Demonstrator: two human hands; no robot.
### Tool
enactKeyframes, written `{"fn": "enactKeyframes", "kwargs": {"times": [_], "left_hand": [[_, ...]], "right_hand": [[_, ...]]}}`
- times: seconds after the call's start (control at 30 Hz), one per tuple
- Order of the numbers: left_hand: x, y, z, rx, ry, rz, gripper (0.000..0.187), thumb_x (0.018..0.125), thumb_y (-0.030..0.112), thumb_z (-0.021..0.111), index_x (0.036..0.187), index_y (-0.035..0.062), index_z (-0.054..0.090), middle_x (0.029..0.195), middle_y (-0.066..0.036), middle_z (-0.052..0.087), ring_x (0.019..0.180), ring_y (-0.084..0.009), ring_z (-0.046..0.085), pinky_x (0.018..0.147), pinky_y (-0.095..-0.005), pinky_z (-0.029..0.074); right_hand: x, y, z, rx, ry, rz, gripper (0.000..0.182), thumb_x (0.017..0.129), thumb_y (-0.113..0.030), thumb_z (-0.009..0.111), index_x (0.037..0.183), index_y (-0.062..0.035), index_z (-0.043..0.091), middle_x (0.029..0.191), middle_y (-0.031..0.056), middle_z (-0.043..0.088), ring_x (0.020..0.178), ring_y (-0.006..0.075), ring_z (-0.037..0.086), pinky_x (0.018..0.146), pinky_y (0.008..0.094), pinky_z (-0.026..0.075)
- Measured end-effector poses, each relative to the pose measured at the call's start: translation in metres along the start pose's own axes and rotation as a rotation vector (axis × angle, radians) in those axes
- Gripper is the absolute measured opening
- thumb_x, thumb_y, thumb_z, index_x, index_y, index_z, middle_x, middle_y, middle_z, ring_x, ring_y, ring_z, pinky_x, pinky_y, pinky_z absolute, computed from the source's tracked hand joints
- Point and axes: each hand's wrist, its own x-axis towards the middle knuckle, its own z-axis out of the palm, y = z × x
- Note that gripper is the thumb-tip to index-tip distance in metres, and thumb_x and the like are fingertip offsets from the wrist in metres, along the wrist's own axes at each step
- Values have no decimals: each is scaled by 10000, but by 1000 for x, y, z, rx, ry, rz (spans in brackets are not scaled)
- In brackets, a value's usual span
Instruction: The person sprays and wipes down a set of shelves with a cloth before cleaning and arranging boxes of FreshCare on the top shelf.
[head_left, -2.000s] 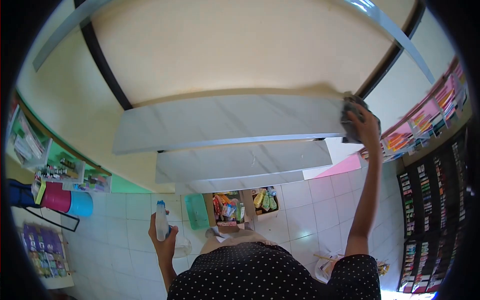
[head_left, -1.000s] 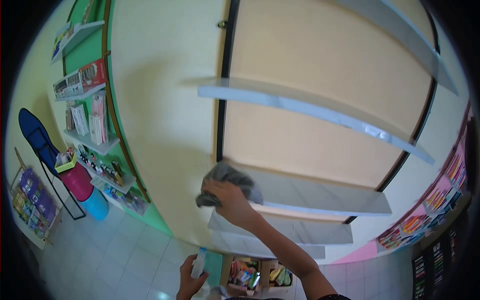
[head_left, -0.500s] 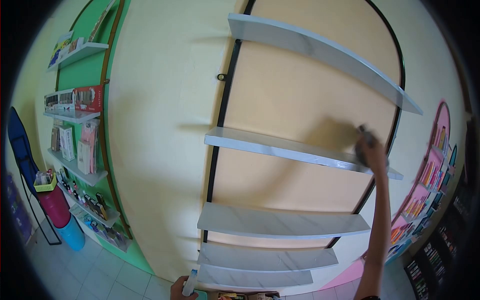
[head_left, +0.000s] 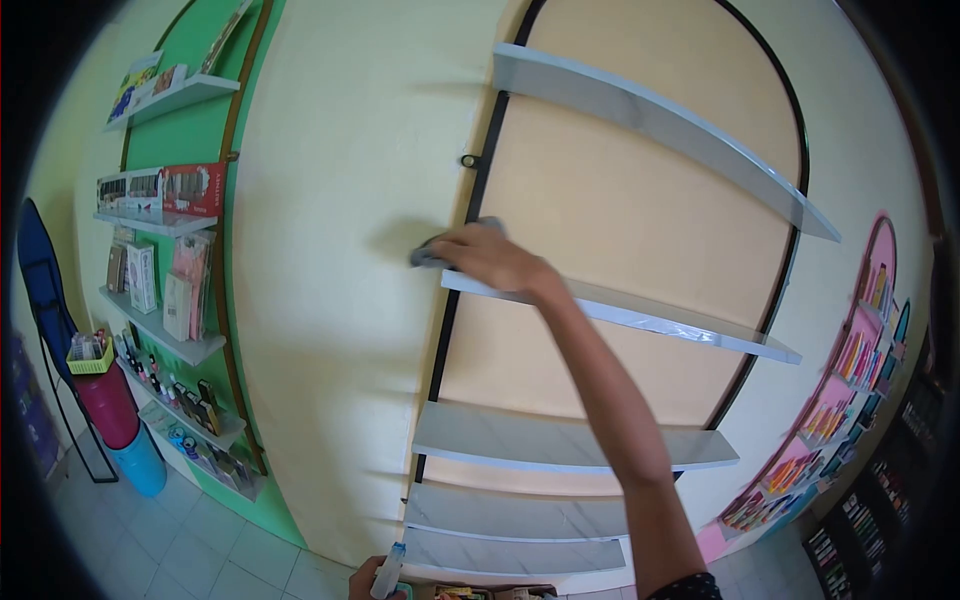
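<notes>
My right hand [head_left: 500, 262] is closed on a grey cloth [head_left: 429, 256] at the left end of the second marbled shelf [head_left: 640, 316]. Part of the cloth sticks out past the shelf's end, in front of the cream wall. Low in the view, my left hand [head_left: 364, 580] is wrapped round a small clear bottle [head_left: 389, 573] with a bluish top. The bottle tilts slightly and its lower end is cut off by the frame edge.
Above is a top shelf [head_left: 660, 110]; below are a third shelf [head_left: 560, 440] and two lower ones. A green display [head_left: 190, 140] with boxed goods stands left, a pink rack [head_left: 858, 350] right. Boxes of items [head_left: 462, 592] sit at the bottom.
My right hand has swept with the cloth from the right end of the second shelf to its left end. The left hand still holds the bottle. The view has shifted slightly.
</notes>
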Motion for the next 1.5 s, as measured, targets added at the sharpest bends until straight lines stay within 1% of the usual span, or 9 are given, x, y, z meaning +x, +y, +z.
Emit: {"fn": "enactKeyframes", "kwargs": {"times": [0.23, 0.33, 0.43, 0.7, 0.8, 0.93, 1.03, 1.33, 1.5], "left_hand": [[-35, -10, -26, 197, 179, -71, 636, 598, 44, 644, 1183, 19, 396, 1180, -160, 401, 1072, -266, 397, 805, -332, 423], [-63, -66, -49, 317, 417, -33, 642, 604, 46, 621, 1202, 35, 386, 1136, -152, 436, 991, -259, 444, 674, -297, 469], [-69, -40, -55, -198, 386, -138, 635, 586, 6, 557, 1199, 40, 393, 984, -103, 521, 767, -215, 507, 498, -283, 450], [17, -24, 7, -113, -119, -161, 456, 539, 2, 627, 971, 3, 481, 835, -73, 542, 655, -118, 504, 584, -260, 423], [52, 1, 83, 83, -379, 74, 458, 577, 32, 623, 1003, 9, 455, 815, -95, 528, 712, -170, 521, 614, -265, 429], [41, 16, 177, 29, -631, 80, 465, 591, 35, 614, 1026, 16, 451, 927, -129, 491, 801, -224, 515, 674, -302, 417], [18, 23, 251, 205, -917, 302, 509, 601, 45, 621, 1068, 26, 420, 1025, -152, 461, 907, -287, 490, 752, -339, 401], [-95, -1, 455, 308, -1595, 231, 892, 589, 107, 692, 1289, 79, 139, 1252, -150, 292, 1102, -297, 394, 895, -368, 348], [-105, -67, 488, 501, -1697, 153, 718, 691, 207, 630, 1264, 49, 228, 1275, -164, 270, 1086, -312, 407, 914, -367, 332]], "right_hand": [[-85, 4, -49, 212, 71, 229, 313, 806, -245, 451, 983, -15, 569, 709, 98, 567, 612, 163, 482, 600, 314, 409], [-188, 65, -108, 54, 130, 765, 263, 809, -220, 478, 893, -8, 607, 638, 19, 529, 592, 70, 442, 526, 247, 386], [-252, 115, -153, -111, 78, 975, 265, 800, -226, 477, 804, -5, 623, 629, 1, 548, 588, 57, 448, 547, 241, 378], [-212, -4, -95, -199, 592, 568, 194, 742, -114, 482, 764, 59, 567, 596, 101, 529, 535, 111, 455, 522, 237, 374], [-293, -96, -57, 84, 361, 532, 89, 706, -93, 561, 640, -39, 584, 551, 70, 538, 470, 172, 508, 450, 266, 400], [-371, -159, 15, 327, -42, 1171, 435, 688, -305, 608, 1070, -116, 518, 569, 106, 558, 509, 254, 556, 530, 313, 458], [-443, -196, 40, 522, 72, 1437, 597, 680, -330, 604, 1216, -194, 377, 594, 118, 560, 525, 293, 553, 523, 357, 447], [-643, -272, -3, 20, 475, 1922, 471, 599, -227, 642, 1035, -175, 474, 643, 100, 573, 580, 289, 573, 535, 367, 449], [-767, -323, -42, -568, 682, 2254, 477, 528, -116, 703, 969, -107, 520, 652, 110, 590, 562, 257, 589, 534, 326, 462]]}}
